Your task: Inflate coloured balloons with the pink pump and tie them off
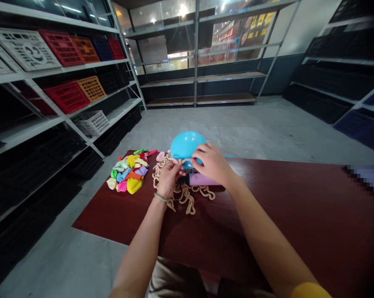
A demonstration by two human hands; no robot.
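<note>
A blown-up blue balloon sits just beyond my hands at the table's far edge. My left hand is closed, thumb and finger pinching a thick beige cord in front of the balloon. My right hand has its fingers curled in a pinch at the same cord, right of the left hand. More beige cord lies in loose loops beneath and around the hands. Below them rests a purple cylinder with a black end, resembling a hand pump, partly hidden by the right hand.
A pile of limp coloured balloons lies at the left of the dark red table. Shelves with plastic crates line the left side. Metal racks stand beyond the grey floor. A blurred purple item is at the right.
</note>
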